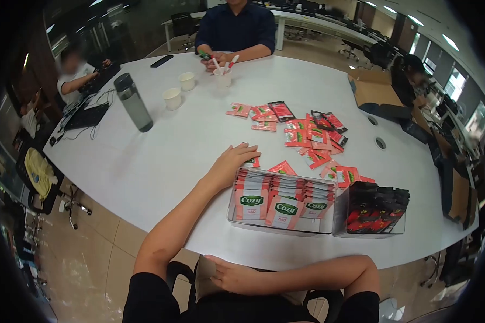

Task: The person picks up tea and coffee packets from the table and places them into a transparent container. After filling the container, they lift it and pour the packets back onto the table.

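Pink-and-white paper tea sachet (251, 162), the loose one lying just behind the back-left corner of the clear plastic box (232, 214), is what I'm on right now. My left hand (235, 160) is stretched out over it, palm down, fingers close together and flat, tips resting on the sachet. No pinch on it yet, it's just lying on the white oval table (161, 161).

The box sits near my edge of the table and is packed with upright rows of pink "Cozy" sachets (283, 203). Touching its right side is a second clear box of black-and-red sachets (377, 207). Beyond both, toward the middle of the table, there's a loose scatter of pink and black sachets (312, 137), not sorted at all.

My right hand (237, 277) is down off the near edge by my lap, fingers loosely apart, holding nothing.

My read: I'm at the grab-a-loose-one stage, with a pile left to go. Next bit needs the fingertips to curl and pinch that sachet by an edge, since it's flat on a slick top, then slip it upright into a row without knocking the others over.

Further out: a grey bottle (133, 102) and white paper cups (172, 98) toward the far left edge, and a person in a dark blue shirt (234, 27) across the table.
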`<state>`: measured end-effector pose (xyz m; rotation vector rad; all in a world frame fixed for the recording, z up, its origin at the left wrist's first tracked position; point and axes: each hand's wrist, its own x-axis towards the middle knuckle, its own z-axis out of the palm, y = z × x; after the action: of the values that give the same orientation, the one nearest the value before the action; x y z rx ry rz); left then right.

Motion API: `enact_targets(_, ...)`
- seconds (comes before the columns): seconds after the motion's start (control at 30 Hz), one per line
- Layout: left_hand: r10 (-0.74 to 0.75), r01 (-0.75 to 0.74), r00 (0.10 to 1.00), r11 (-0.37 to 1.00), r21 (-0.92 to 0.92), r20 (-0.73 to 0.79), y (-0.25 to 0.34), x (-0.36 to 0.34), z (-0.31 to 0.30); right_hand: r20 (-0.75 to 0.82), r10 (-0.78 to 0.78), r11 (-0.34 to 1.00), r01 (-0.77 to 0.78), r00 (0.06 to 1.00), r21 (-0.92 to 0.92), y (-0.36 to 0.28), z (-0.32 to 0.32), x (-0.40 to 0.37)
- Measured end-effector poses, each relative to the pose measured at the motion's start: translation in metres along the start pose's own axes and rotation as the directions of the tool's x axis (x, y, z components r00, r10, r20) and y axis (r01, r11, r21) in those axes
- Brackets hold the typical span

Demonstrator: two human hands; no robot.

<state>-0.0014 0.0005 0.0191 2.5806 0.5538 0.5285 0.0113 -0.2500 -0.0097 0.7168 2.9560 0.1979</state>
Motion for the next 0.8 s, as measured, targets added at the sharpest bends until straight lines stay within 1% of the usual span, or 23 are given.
enact_targets(0.07, 0.012, -0.012, 1.0, 1.0, 0.006, -0.003, -0.003, 0.003, 0.001, 0.043, -0.008, 1.0, 0.007, 0.999, 0.019, -0.002, 0.0, 0.002)
enact_targets(0.27, 0.018, -0.018, 1.0, 0.999, -0.037, 0.004, -0.006, 0.002, 0.003, -0.13, 0.024, 0.995, -0.036, 0.991, -0.089, -0.001, 0.0, -0.004)
enact_targets(0.37, 0.012, -0.012, 1.0, 1.0, -0.024, 0.0, -0.001, 0.002, 0.002, -0.123, 0.019, 0.998, -0.027, 0.992, -0.061, -0.001, -0.001, -0.003)
enact_targets(0.47, 0.015, -0.016, 1.0, 0.999, -0.028, -0.007, -0.004, 0.001, 0.003, 0.032, 0.027, 0.998, -0.025, 0.999, -0.059, -0.006, 0.003, 0.002)
enact_targets(0.57, 0.01, -0.01, 1.0, 0.998, -0.07, 0.002, -0.007, 0.001, 0.004, -0.06, 0.028, 0.996, -0.033, 0.998, -0.088, -0.002, -0.002, -0.003)
enact_targets(0.6, 0.008, -0.007, 1.0, 0.996, -0.089, 0.008, -0.008, 0.001, 0.003, -0.061, 0.025, 0.995, -0.031, 0.998, -0.093, -0.001, -0.003, -0.003)
enact_targets(0.67, 0.003, -0.002, 1.0, 0.997, -0.076, 0.013, -0.007, 0.002, 0.003, -0.059, 0.02, 0.994, -0.026, 0.998, -0.102, -0.001, -0.004, -0.003)
enact_targets(0.77, 0.002, -0.002, 1.0, 0.998, -0.063, 0.012, -0.01, 0.001, 0.005, 0.038, 0.011, 0.997, -0.008, 0.999, -0.071, -0.003, -0.002, 0.0)
enact_targets(0.8, 0.005, -0.004, 1.0, 0.998, -0.059, 0.01, -0.011, 0.002, 0.006, 0.034, 0.011, 0.998, -0.009, 0.999, -0.065, -0.004, -0.002, 0.0)
